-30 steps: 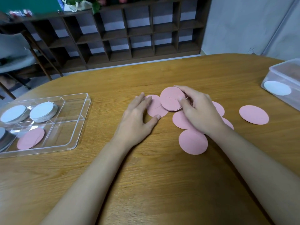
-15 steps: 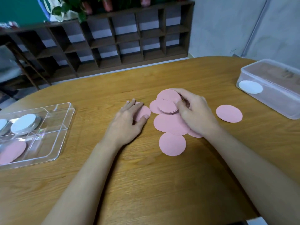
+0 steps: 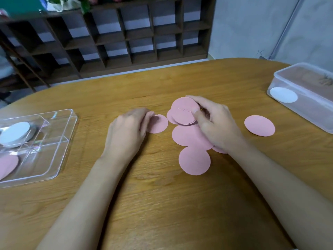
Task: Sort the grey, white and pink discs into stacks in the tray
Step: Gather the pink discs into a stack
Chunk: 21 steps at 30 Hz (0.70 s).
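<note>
Several pink discs lie mid-table. My right hand [image 3: 215,123] grips a small stack of pink discs [image 3: 184,111], tilted up off the wood, thumb on its face. Under that hand lie more pink discs [image 3: 187,137], and one pink disc [image 3: 194,160] sits nearer to me. My left hand [image 3: 128,130] rests with its fingertips on a single pink disc [image 3: 159,123]. Another pink disc [image 3: 259,125] lies alone to the right. The clear tray [image 3: 69,134] at the left edge holds a white stack [image 3: 15,133] and a pink disc [image 3: 7,165].
A clear plastic box [image 3: 304,87] with a white disc [image 3: 283,94] inside stands at the far right. A dark wooden shelf unit [image 3: 117,37] stands beyond the table's far edge. Bare wood [image 3: 162,204] lies between my forearms.
The view has swung right, so the tray sits further left. My left hand has slid one pink disc leftward, away from the pile. My right hand keeps holding its stack.
</note>
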Available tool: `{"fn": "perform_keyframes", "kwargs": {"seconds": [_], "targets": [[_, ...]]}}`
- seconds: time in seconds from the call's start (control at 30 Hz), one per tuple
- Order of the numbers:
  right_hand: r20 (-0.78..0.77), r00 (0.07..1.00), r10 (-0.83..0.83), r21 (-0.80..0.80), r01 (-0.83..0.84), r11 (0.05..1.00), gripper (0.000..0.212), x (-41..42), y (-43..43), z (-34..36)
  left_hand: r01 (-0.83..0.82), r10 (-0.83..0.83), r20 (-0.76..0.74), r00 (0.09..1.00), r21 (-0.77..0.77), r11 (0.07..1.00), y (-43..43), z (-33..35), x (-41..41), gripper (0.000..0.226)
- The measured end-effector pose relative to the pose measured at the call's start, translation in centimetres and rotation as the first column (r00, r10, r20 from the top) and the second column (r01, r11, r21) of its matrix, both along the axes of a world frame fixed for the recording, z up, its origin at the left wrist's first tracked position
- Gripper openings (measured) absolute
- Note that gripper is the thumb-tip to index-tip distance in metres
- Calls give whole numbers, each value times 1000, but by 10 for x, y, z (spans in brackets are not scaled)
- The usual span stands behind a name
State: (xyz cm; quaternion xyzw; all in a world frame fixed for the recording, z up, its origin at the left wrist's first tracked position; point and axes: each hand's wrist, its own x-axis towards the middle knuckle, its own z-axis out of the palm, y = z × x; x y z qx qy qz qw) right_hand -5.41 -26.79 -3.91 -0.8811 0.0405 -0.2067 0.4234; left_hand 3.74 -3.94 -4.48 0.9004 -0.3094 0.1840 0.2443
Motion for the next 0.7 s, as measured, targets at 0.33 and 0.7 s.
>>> {"fn": "perform_keyframes", "kwargs": {"seconds": [0.33,0.7], "targets": [[25,999,30,-18,-30,999,42,2,9,-7,25,12,112,994,-320,947,-8,9,-9,23],[20,998,54,27,-54,998,41,0,16,-2,-13,-180,-285,942,-565,825,-25,12,-32,10]]}}
